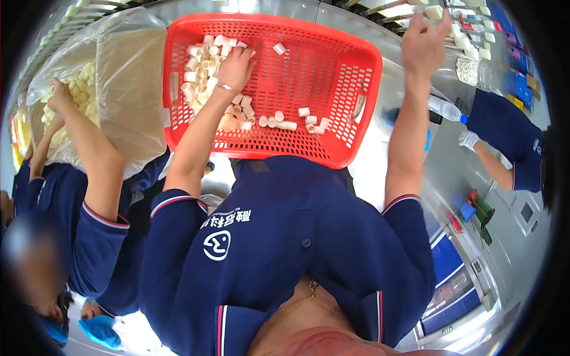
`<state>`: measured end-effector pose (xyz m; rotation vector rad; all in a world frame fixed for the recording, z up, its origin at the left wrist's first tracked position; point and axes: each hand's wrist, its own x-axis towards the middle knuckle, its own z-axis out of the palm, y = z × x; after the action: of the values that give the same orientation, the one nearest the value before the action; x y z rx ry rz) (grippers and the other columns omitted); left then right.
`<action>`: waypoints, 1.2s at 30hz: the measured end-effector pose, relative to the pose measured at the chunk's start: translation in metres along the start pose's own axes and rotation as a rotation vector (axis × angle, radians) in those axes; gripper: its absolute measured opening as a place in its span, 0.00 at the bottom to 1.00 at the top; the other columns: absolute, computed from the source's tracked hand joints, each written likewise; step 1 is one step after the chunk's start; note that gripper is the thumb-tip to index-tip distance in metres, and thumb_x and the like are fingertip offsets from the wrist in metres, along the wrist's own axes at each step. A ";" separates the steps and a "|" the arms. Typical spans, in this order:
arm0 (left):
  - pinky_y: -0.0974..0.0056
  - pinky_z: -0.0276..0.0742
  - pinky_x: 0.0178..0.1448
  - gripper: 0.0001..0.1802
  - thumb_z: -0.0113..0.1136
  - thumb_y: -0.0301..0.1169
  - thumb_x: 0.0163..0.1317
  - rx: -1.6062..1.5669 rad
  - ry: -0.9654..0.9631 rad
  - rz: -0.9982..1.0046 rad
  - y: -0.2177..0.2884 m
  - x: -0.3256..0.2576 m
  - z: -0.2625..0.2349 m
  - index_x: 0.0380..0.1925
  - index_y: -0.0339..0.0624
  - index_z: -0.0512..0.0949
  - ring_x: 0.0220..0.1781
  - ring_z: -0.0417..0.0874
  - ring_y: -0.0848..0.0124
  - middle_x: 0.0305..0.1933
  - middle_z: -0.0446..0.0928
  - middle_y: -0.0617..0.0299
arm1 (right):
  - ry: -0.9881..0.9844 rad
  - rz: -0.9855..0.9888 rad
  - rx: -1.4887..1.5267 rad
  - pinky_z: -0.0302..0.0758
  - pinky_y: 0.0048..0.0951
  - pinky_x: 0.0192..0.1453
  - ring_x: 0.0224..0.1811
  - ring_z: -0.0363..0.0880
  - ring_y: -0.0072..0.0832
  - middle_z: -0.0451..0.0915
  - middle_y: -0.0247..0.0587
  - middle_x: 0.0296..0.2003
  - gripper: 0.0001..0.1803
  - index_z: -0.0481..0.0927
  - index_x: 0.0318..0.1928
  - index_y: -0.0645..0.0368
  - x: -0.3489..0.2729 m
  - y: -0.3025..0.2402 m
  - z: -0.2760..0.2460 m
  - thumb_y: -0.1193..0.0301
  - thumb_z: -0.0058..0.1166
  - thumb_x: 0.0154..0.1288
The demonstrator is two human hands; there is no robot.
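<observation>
A single head-worn fisheye looks steeply down from close above the wearer's chin (pixel 329 339), with the navy polo shirt (pixel 285 196) large in the lower middle, the red perforated basket (pixel 309 89) farther out toward the upper edge, and dark curved margins closing the corners.

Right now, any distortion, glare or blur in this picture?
In the head view: the fisheye bows the red basket; glare whitens the work surface near its lower right corner; a co-worker's head, lower left, is blurred; the left hand looks fairly sharp.
</observation>
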<state>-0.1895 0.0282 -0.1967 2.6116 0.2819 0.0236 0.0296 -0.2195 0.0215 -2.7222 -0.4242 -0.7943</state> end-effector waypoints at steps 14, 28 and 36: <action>0.67 0.74 0.50 0.18 0.69 0.24 0.49 -0.761 0.225 -0.161 0.034 0.001 -0.066 0.42 0.40 0.76 0.42 0.77 0.69 0.41 0.76 0.60 | -0.925 -0.336 0.049 0.78 0.50 0.34 0.35 0.82 0.46 0.74 0.45 0.47 0.20 0.72 0.51 0.55 -0.209 -0.091 0.188 0.58 0.52 0.63; 0.61 0.72 0.46 0.19 0.67 0.28 0.53 -0.187 0.586 0.288 0.092 0.103 -0.229 0.47 0.42 0.78 0.41 0.75 0.58 0.39 0.73 0.54 | -0.731 0.003 0.756 0.76 0.39 0.40 0.38 0.81 0.39 0.79 0.45 0.39 0.16 0.73 0.47 0.57 -0.165 -0.077 0.060 0.65 0.57 0.61; 0.57 0.74 0.44 0.16 0.67 0.33 0.51 0.096 0.454 0.237 0.073 0.156 -0.266 0.40 0.41 0.79 0.42 0.78 0.55 0.37 0.76 0.54 | -0.420 0.201 0.951 0.77 0.28 0.40 0.36 0.81 0.29 0.81 0.42 0.36 0.15 0.75 0.46 0.60 -0.097 -0.048 0.027 0.69 0.60 0.60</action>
<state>-0.0410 0.1273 0.0648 2.6941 0.1274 0.7058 -0.0529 -0.1857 -0.0458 -1.9452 -0.4475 0.0741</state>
